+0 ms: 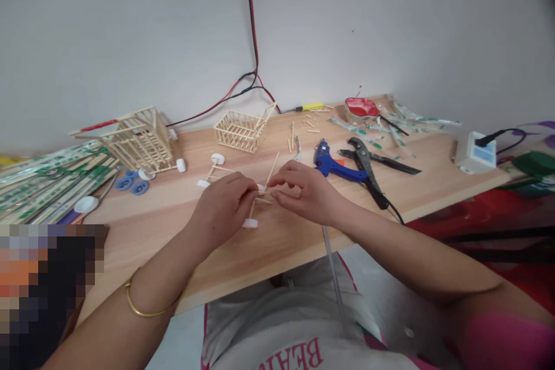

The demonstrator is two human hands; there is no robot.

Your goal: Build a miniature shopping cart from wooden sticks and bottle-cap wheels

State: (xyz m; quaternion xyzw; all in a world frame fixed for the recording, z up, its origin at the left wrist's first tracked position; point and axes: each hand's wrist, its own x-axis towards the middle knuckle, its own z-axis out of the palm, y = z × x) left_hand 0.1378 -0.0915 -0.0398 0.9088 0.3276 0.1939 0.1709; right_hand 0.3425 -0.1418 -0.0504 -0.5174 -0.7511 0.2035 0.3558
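A small frame of thin wooden sticks (223, 169) with white wheels (250, 223) lies on the table, partly hidden under my hands. My left hand (228, 202) is closed, its fingertips pinching the frame near its right side. From the right, my right hand (303, 189) meets it there, fingers bent and thumb close to the index finger. What lies between those right fingertips is too small to make out. One loose-looking wooden stick (273, 169) slants up just behind the fingertips.
Behind stand a stick basket (240, 132) and a wheeled stick cart (139, 141). Blue wheels (139, 187) and packaged sticks (52, 182) lie left. A blue glue gun (342, 169), pliers (368, 170), a red-topped container (362, 108) and a power box (474, 152) are right.
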